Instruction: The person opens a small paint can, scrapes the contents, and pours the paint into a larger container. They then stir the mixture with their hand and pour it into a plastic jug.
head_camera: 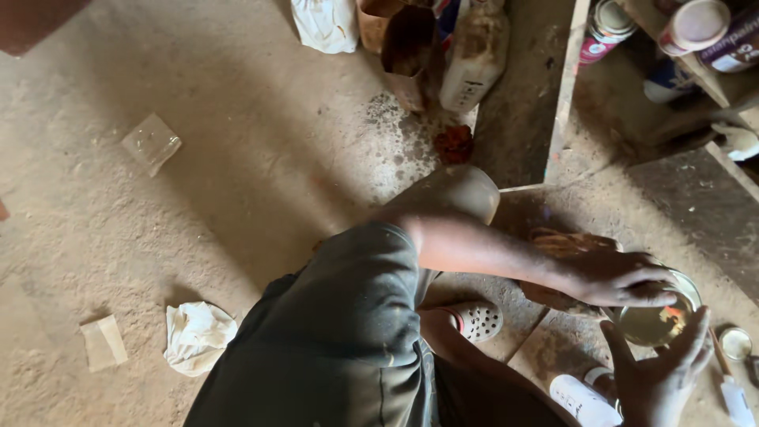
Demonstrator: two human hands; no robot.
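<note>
Right hand cut by the bottom edge; open tin partly hidden under both hands.

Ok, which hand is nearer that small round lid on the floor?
Right. The right hand cups the open tin just beside the small round lid; the left hand rests on the tin's far rim, farther off.

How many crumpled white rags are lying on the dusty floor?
2: one crumpled white rag at lower left beside the person's leg, another at the top edge near the brown container. Others may be hidden.
</note>
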